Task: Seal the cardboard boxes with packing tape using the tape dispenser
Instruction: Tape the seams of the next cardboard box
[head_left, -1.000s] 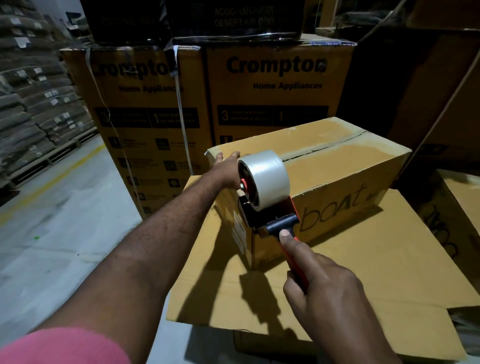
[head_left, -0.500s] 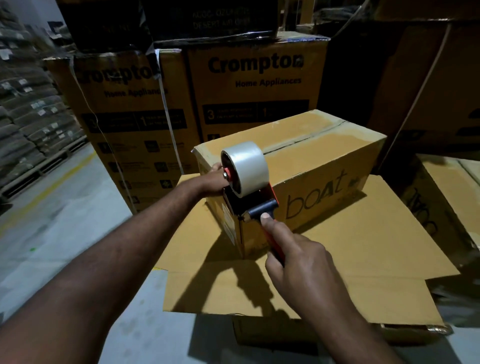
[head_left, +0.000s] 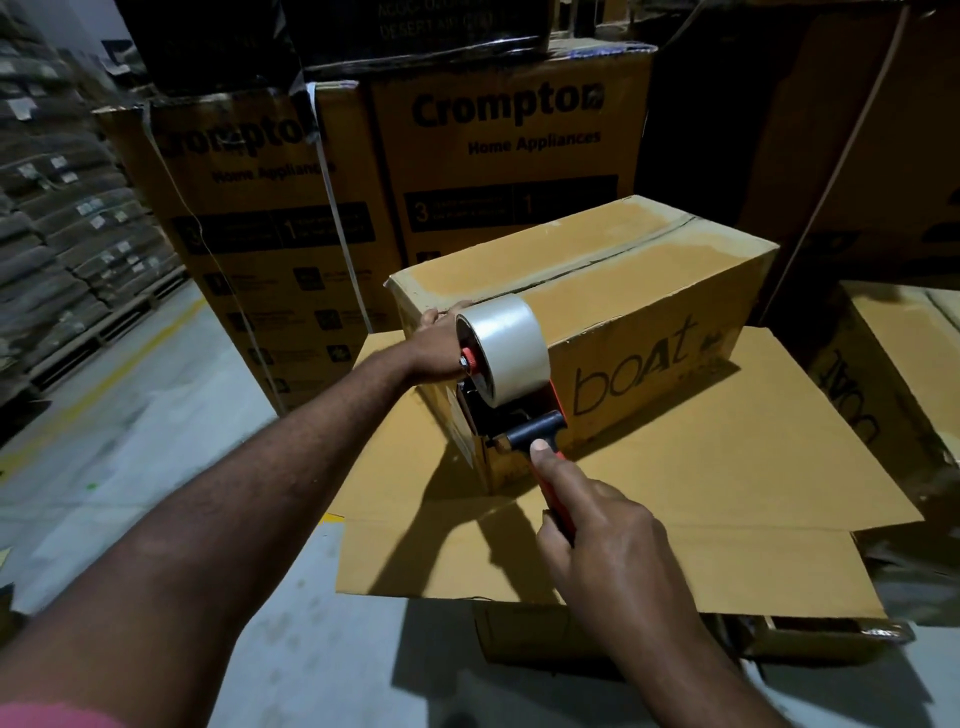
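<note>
The tape dispenser (head_left: 511, 415), carrying a clear tape roll (head_left: 506, 348), presses on the near end of the boAt box (head_left: 649, 291). Just behind it the right hand (head_left: 597, 535) grasps the red handle, forefinger stretched forward. The left hand (head_left: 441, 343) curls over the box's top edge, beside the roll. Under both hands lies a cardboard sheet (head_left: 727, 493) above the grey concrete floor (head_left: 156, 467). Beyond the hands stand tall boxes (head_left: 504, 156) printed "Crompton Home Appliances".
</note>
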